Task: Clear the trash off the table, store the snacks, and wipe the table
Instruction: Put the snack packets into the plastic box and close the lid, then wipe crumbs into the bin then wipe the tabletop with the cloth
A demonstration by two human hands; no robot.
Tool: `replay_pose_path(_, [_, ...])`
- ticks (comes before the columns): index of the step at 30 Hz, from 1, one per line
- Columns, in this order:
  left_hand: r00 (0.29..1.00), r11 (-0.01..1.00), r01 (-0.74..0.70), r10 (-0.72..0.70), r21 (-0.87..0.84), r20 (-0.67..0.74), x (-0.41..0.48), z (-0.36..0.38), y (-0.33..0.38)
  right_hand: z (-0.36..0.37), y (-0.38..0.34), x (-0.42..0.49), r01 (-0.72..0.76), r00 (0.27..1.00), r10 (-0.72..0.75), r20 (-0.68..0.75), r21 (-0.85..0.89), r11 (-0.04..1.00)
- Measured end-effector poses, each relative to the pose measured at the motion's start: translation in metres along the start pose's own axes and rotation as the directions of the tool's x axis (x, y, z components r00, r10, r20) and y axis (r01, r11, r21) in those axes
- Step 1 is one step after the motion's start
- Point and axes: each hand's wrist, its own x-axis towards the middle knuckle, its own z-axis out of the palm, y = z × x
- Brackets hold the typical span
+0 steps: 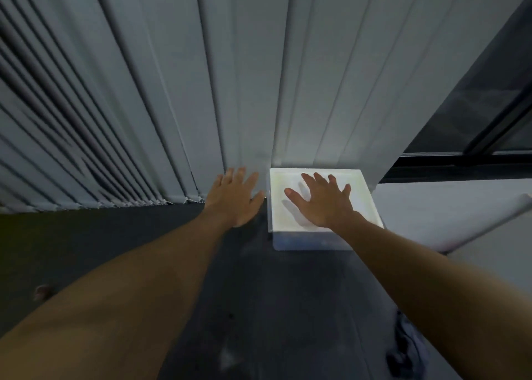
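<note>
Storage box [302, 243] sat far centre-right on the dark surface [259, 293], against the blinds [172, 91], w/ white lid [355, 182] on. Right hand [322, 204] lay flat on the lid, grip apart, fingers spread, holding nothing. Left hand [233, 198] was just left of the box, grip also apart. Prob. the lid-seating step: press evenly toward the corners, and steady the box side w/ the left hand so it doesn't slide.
</note>
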Motion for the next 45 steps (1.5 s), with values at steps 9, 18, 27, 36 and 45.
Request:
replay_pose_path(9, [0.986, 0.986, 0.168, -0.168, -0.016, -0.003, -0.080, -0.007, -0.073, 0.002, -0.085, -0.025, 0.214, 0.976, -0.210, -0.059, 0.075, 0.974])
replay_pose_path(18, [0.966, 0.965, 0.258, -0.258, -0.050, 0.004, -0.150, -0.006, -0.160, 0.016, -0.188, -0.049, 0.331, 0.943, -0.323, -0.084, 0.136, 0.934])
replay_pose_path(27, [0.934, 0.931, 0.356, -0.352, -0.077, 0.059, -0.215, -0.001, -0.262, 0.044, -0.295, -0.075, 0.382, 0.923, -0.384, -0.033, 0.211, 0.900])
replay_pose_path(36, [0.942, 0.942, 0.333, -0.331, -0.041, 0.053, -0.244, -0.001, -0.316, 0.065, -0.347, -0.097, 0.410, 0.912, -0.403, -0.077, 0.206, 0.889])
replay_pose_path(45, [0.985, 0.985, 0.167, -0.165, -0.035, 0.049, -0.222, 0.000, -0.281, 0.062, -0.304, -0.119, 0.246, 0.968, -0.229, -0.106, 0.195, 0.949])
